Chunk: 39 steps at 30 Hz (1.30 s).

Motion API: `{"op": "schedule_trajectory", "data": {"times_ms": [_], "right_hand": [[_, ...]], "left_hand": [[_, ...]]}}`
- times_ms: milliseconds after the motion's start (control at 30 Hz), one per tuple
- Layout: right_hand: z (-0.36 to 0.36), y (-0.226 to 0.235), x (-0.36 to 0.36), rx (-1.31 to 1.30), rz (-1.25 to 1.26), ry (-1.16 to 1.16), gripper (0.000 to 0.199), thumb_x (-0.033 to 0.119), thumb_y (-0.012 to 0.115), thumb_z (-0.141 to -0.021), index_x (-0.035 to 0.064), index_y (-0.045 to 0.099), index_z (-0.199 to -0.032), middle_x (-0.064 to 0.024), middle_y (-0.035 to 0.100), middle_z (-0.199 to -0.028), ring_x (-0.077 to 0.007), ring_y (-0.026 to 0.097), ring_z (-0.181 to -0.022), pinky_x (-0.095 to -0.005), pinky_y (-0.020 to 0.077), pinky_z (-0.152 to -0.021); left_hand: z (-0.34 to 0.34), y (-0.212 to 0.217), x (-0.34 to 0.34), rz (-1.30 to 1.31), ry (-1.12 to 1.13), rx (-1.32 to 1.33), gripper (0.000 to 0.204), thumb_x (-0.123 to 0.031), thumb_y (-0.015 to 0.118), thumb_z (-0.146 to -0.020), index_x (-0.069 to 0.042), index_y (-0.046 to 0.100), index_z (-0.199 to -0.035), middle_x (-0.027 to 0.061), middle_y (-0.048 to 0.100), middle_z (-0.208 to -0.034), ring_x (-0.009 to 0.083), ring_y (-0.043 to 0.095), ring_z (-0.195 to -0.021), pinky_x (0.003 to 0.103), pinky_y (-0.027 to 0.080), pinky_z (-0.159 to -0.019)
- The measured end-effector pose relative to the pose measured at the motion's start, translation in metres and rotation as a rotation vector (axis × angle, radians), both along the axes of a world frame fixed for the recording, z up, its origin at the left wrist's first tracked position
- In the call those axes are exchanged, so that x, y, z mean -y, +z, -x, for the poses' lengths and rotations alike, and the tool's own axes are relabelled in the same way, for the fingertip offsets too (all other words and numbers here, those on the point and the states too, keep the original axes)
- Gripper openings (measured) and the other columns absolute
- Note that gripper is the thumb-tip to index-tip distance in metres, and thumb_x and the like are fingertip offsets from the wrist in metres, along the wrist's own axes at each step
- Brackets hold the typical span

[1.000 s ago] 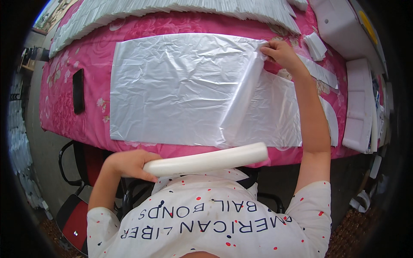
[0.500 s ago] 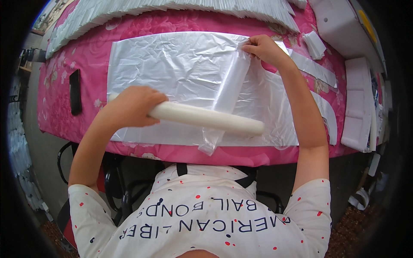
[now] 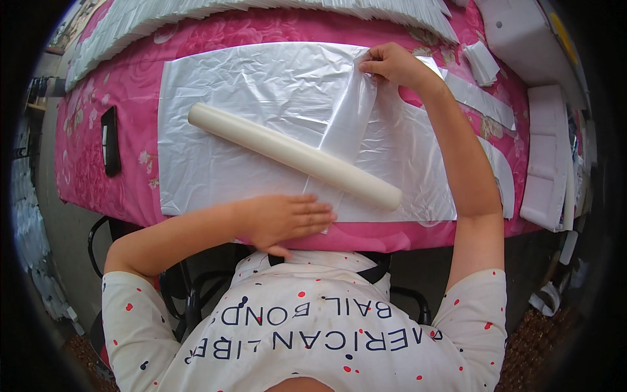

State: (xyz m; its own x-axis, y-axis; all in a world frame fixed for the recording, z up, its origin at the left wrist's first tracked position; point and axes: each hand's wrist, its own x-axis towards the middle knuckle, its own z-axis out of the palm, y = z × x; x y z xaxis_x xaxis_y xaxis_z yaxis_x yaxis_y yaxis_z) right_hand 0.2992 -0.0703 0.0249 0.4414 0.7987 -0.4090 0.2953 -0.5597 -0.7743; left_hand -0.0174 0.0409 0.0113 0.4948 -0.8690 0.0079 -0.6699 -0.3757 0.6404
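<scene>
Clear-white plastic sheeting [image 3: 241,78] lies flat and slightly wrinkled across the table. On it rests a cream cylindrical roller [image 3: 294,151], slanting from upper left to lower right, with no hand on it. My left hand [image 3: 284,221] is flat with fingers stretched out, over the sheeting's near edge and just below the roller. My right hand [image 3: 386,65] pinches a folded flap of the sheeting at its far edge. The flap runs from those fingers down toward the roller, which covers part of it.
A pink floral cloth [image 3: 215,32] covers the table. Long rows of stacked white folded plastic [image 3: 261,5] line the far side. A dark phone [image 3: 110,140] lies at the left. White foam boxes [image 3: 545,157] stand at the right, near a small white stack [image 3: 481,63].
My left hand has let go of the roller and moved right and toward me, fingers now stretched out. The roller now lies more steeply slanted. My right hand keeps its pinch.
</scene>
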Motion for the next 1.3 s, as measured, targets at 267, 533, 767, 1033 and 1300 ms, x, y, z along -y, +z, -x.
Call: {"op": "schedule_trajectory", "data": {"times_ms": [267,533,767,1033,1300], "right_hand": [[0.001,0.002,0.003,-0.029,-0.018,-0.012,0.017,0.02,0.063,-0.083,0.0029,0.065,-0.086,0.0028,0.056,-0.066,-0.0063,0.049,-0.059,-0.0225,0.0385,-0.052],[0.0,0.01,0.0,-0.055,0.033,0.032,0.019,0.024,0.063,-0.084,0.0053,0.064,-0.088,0.0023,0.056,-0.066,-0.0061,0.049,-0.059,-0.0223,0.0384,-0.053],[0.013,0.012,0.023,0.352,-0.168,-0.255,0.044,0.032,0.063,-0.082,0.0054,0.055,-0.116,-0.0067,0.061,-0.096,-0.0146,0.056,-0.076,-0.0271,0.0456,-0.065],[0.211,0.005,0.069,0.649,-0.25,0.066,0.053,0.018,0.066,-0.074,0.0074,0.049,-0.124,-0.0142,0.055,-0.11,-0.0314,0.052,-0.099,-0.039,0.0437,-0.084],[0.13,0.002,0.156,0.913,-0.034,-0.286,0.051,0.013,0.063,-0.076,0.0082,0.05,-0.125,-0.0122,0.056,-0.107,-0.0309,0.051,-0.097,-0.0396,0.0423,-0.084]], "left_hand": [[0.024,0.003,-0.007,0.263,0.124,0.094,0.045,-0.031,0.043,-0.091,0.003,0.046,-0.122,0.0212,0.041,-0.133,0.0325,0.047,-0.116,0.042,0.039,-0.097],[-0.009,-0.005,0.022,-0.069,0.196,0.131,0.082,-0.056,0.042,-0.081,0.007,0.03,-0.133,0.0218,0.025,-0.142,0.0316,0.021,-0.135,0.044,0.01,-0.111],[-0.003,-0.007,0.029,-0.116,0.186,0.147,0.081,-0.056,0.045,-0.079,0.002,0.032,-0.134,0.0219,0.024,-0.143,0.0323,0.021,-0.135,0.044,0.01,-0.111],[0.006,-0.011,0.033,-0.206,0.17,0.093,0.079,-0.055,0.047,-0.078,-0.005,0.031,-0.137,0.0208,0.021,-0.145,0.0322,0.019,-0.135,0.044,0.011,-0.111],[0.006,-0.005,0.032,-0.131,0.204,0.163,0.079,-0.055,0.048,-0.079,-0.008,0.027,-0.14,0.0168,0.019,-0.147,0.0277,0.018,-0.137,0.043,0.014,-0.11]]}}
